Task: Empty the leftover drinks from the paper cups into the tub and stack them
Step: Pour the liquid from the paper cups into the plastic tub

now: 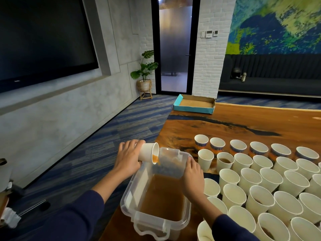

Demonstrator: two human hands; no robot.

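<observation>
Tipping a paper cup nearly flat over the far end of the tub, the person's left hand has its fingers wrapped round the cup's base, and a thin orange-brown stream runs off the lower lip. The right hand rests on the tub's right rim with fingers curled over the edge. The likeliest mishap, I'd say, is a splash or a dribble: the cup's mouth sits just inside the far wall, so a quick tilt could send drink over the rim onto the table. The tub also seems to sit near the table's left edge and overhang it a little, already about a third full of brown liquid, so a push from either hand might slop it toward the carpet. Just right of the tub, rows of white cups stand upright and close together, some showing dark dregs; an elbow could topple them.
</observation>
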